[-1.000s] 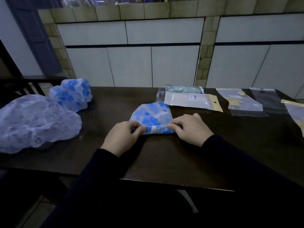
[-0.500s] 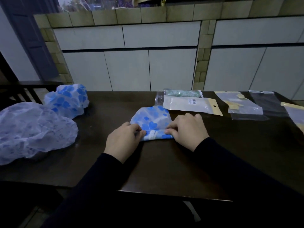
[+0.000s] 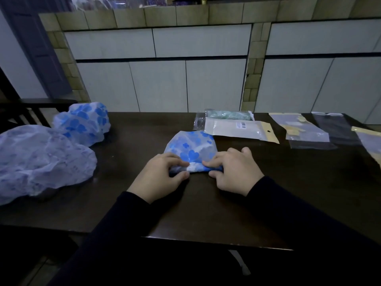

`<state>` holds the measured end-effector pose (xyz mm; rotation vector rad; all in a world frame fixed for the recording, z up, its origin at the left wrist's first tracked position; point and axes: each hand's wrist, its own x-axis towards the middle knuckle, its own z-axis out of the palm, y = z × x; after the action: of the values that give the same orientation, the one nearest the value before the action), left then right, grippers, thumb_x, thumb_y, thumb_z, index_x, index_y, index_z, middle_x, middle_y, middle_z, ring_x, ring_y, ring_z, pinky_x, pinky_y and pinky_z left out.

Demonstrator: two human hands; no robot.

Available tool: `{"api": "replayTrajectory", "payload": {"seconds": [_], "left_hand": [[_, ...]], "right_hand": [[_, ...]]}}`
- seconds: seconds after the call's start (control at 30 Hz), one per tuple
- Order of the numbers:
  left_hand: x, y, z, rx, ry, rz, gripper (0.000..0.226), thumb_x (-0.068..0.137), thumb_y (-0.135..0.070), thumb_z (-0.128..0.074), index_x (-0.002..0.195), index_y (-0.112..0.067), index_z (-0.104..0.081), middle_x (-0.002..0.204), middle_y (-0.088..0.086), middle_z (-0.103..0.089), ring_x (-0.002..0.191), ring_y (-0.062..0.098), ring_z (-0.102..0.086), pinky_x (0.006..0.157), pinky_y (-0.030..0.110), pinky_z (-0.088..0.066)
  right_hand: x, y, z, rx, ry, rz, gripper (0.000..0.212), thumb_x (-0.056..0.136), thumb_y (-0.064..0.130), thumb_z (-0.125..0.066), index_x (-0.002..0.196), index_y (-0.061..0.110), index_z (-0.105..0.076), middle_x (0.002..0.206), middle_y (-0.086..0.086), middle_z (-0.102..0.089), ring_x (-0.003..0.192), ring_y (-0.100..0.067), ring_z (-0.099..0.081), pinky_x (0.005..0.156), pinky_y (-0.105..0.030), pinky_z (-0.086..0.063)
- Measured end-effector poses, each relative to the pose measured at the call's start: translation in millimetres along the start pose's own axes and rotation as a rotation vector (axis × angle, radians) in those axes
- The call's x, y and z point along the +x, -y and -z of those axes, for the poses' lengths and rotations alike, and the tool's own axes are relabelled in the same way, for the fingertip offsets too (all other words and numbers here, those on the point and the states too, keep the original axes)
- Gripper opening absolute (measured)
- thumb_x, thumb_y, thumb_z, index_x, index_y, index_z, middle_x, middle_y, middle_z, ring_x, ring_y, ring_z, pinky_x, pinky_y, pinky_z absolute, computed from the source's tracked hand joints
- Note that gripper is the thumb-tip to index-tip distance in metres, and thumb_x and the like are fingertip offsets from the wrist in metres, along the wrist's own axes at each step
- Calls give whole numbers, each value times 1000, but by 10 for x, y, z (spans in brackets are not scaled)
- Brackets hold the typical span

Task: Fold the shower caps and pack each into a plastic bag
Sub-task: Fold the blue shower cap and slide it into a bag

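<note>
A partly folded shower cap (image 3: pixel 190 145), white with blue clovers, lies at the middle of the dark table (image 3: pixel 144 213). My left hand (image 3: pixel 159 175) pinches its near left edge and my right hand (image 3: pixel 235 168) pinches its near right edge, where the edge is rolled up. A white plastic bag (image 3: pixel 237 130) with a yellow header lies just behind the cap. Two unfolded caps sit at the left: a blue-clover shower cap (image 3: pixel 82 122) and a larger pale shower cap (image 3: pixel 41 162).
A packed greenish bag (image 3: pixel 228 115) lies behind the white one. More plastic bags (image 3: pixel 303 129) and a dark bag (image 3: pixel 336 129) lie at the right, one bag (image 3: pixel 369 141) at the right edge. A tiled counter with white panels (image 3: pixel 185 79) rises behind the table.
The near edge of the cap has been rolled further up under both hands. The camera view has dropped slightly toward the table.
</note>
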<state>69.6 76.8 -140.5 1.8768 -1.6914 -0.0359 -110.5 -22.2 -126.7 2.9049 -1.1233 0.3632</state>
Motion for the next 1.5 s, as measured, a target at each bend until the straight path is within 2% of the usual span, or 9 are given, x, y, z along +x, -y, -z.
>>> {"api": "replayTrajectory", "payload": {"seconds": [0.17, 0.3, 0.47, 0.7, 0.93, 1.13, 1.23, 1.33, 1.5], "left_hand": [[30, 23, 15, 12, 4, 30, 24, 78, -36, -76, 102, -32, -73, 98, -19, -56, 92, 2, -44, 79, 5, -31], [18, 51, 19, 23, -22, 24, 21, 80, -38, -74, 99, -32, -73, 94, -18, -58, 97, 7, -45, 79, 13, -28], [-2, 50, 19, 49, -55, -3, 11, 84, -39, -68, 92, -32, -73, 81, -19, -58, 88, 9, -48, 82, 29, -40], [-24, 17, 32, 55, -68, -52, 9, 89, -30, -64, 87, -25, -72, 82, -12, -63, 85, 15, -55, 80, 34, -45], [18, 22, 55, -16, -57, 72, 17, 92, -32, -59, 83, -21, -69, 78, -4, -69, 78, 13, -63, 75, 33, -49], [103, 1, 50, 46, -65, 133, 12, 91, -39, -59, 83, -31, -64, 83, -8, -66, 87, 16, -60, 76, 29, -44], [129, -12, 43, 153, -75, 95, 13, 92, -40, -57, 89, -30, -66, 73, -16, -54, 93, 17, -54, 84, 33, -40], [140, -8, 26, 240, -156, -7, 9, 88, -38, -64, 90, -33, -70, 84, -12, -58, 94, 19, -49, 76, 33, -36], [103, 5, -16, 231, -184, -204, 15, 82, -22, -60, 84, -26, -74, 84, -5, -65, 70, 24, -54, 60, 37, -48]], "right_hand": [[-44, -44, -11, -6, -66, -21, 32, 95, 49, -48, 126, 46, -57, 118, 18, -63, 97, -12, -42, 79, -32, -22], [-96, -74, -18, -51, -98, -23, 35, 94, 55, -43, 126, 48, -56, 117, 18, -65, 94, -10, -42, 79, -32, -22], [-149, -100, -5, -130, -144, 41, 39, 97, 55, -34, 125, 43, -58, 113, 17, -66, 95, -12, -42, 80, -34, -21], [-134, -102, 21, -70, -170, 77, 36, 98, 50, -37, 112, 38, -68, 102, 15, -68, 93, -13, -45, 73, -31, -13], [-53, -116, 42, -43, -133, 38, 38, 99, 50, -34, 105, 32, -67, 95, 11, -68, 87, -12, -47, 76, -31, -20], [10, -84, 22, -29, -119, -42, 37, 99, 49, -35, 108, 32, -66, 99, 10, -67, 91, -14, -49, 81, -34, -25], [43, -54, -7, -41, -149, -72, 33, 98, 49, -37, 111, 36, -65, 102, 12, -66, 92, -14, -48, 80, -35, -26], [57, -55, -20, -46, -200, -73, 31, 97, 49, -40, 114, 38, -63, 109, 14, -60, 99, -14, -47, 81, -35, -26], [32, -35, -91, -13, -326, 55, 18, 94, 33, -55, 105, 33, -70, 101, 9, -66, 89, -20, -52, 74, -33, -18]]}}
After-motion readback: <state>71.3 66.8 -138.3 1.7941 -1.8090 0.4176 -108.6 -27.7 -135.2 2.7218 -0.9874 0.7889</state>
